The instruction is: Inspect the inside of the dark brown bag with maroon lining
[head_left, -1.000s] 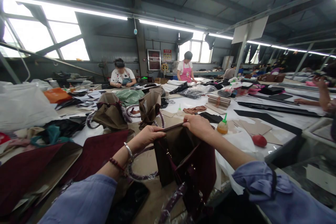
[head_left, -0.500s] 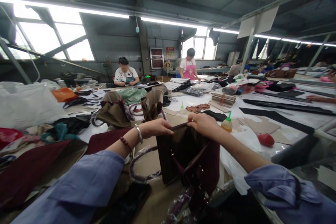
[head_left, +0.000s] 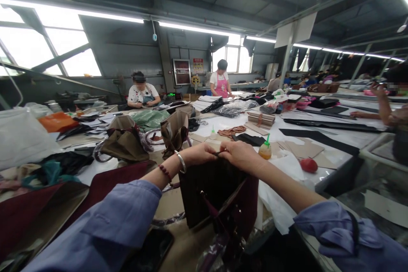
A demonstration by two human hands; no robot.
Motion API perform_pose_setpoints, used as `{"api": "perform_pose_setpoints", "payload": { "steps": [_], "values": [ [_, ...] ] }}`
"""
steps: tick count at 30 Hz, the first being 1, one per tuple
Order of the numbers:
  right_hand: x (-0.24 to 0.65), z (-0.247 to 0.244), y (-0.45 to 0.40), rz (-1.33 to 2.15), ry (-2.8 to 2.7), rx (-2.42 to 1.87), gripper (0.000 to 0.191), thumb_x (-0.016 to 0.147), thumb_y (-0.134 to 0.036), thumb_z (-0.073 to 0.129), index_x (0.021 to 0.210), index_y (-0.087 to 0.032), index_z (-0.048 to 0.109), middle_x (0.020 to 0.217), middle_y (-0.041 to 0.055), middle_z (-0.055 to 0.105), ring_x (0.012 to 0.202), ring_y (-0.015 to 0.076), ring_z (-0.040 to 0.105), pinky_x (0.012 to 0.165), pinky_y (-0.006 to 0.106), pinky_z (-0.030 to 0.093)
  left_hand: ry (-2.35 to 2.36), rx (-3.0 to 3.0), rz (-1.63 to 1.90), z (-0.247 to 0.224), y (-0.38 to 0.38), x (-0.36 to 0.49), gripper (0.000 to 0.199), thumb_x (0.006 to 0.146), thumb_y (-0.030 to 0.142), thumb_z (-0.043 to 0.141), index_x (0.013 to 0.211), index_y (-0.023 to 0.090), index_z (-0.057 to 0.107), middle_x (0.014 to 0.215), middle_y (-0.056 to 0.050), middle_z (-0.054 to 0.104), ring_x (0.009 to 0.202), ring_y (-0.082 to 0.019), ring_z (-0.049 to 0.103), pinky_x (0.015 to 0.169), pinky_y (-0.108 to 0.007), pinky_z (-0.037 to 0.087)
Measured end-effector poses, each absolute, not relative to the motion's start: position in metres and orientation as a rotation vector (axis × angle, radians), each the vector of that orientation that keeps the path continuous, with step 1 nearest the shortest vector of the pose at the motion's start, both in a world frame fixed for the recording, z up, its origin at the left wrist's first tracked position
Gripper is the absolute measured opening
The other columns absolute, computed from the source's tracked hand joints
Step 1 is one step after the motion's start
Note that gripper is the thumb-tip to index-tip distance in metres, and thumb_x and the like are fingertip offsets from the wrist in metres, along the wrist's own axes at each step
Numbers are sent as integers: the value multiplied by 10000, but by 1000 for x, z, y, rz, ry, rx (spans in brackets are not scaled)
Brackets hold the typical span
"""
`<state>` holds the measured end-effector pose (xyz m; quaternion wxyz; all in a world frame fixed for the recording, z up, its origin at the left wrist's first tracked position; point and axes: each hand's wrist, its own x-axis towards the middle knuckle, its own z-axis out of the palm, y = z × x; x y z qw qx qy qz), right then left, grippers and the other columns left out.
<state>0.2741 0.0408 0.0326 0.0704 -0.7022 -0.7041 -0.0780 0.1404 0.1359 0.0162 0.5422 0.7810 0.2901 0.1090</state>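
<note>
A dark maroon bag (head_left: 247, 204) with a brown lining stands open on the worktable in front of me. My left hand (head_left: 204, 153) pinches the far top rim from the left, a silver bangle and red beads on its wrist. Close beside it, nearly touching, my right hand (head_left: 234, 153) grips the same rim with bent fingers. Plastic-wrapped handles hang at the bag's near side. Under my left forearm lies a dark phone-like object (head_left: 159, 244).
Two partly made bags (head_left: 126, 144) stand beyond my left hand. Right of my hands are a glue bottle (head_left: 265, 149), a red object (head_left: 308, 165) and white plastic (head_left: 280, 191). Maroon panels (head_left: 35, 216) lie left. People work across the table and at far right.
My left hand has slid right along the rim, closer to my right hand. The camera view has turned slightly right. At the far right, more of a person shows, with a raised hand.
</note>
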Motion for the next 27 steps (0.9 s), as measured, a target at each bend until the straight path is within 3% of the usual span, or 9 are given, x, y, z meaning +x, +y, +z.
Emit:
{"api": "perform_pose_setpoints", "payload": {
  "steps": [3,7,17,27],
  "values": [
    [270,32,30,-377,-2086,-2140,224,807,-334,442,976,-211,522,777,79,634,742,244,592,592,280,386,712,1854,210,12,133,134,188,624,246,601,733,115,680,533,-21,600,445,-109,470,471,-220,359],
    [265,32,15,-537,-2107,-2138,188,821,-327,429,937,-198,501,717,69,624,701,242,600,562,271,391,745,1857,201,13,125,124,190,621,187,562,755,107,672,534,-13,599,452,-105,482,480,-213,371],
    [269,26,21,-422,-2140,-2012,206,837,-272,417,995,-214,536,875,59,628,785,193,586,639,249,392,810,1826,234,14,107,116,190,629,155,507,739,115,656,518,10,584,441,-91,483,467,-192,378],
    [277,25,36,-347,-2113,-2049,203,827,-301,429,917,-240,601,814,52,635,774,182,577,624,245,377,838,1738,226,18,110,124,227,600,155,552,792,115,665,590,-21,633,507,-126,544,539,-225,447]
  ]
}}
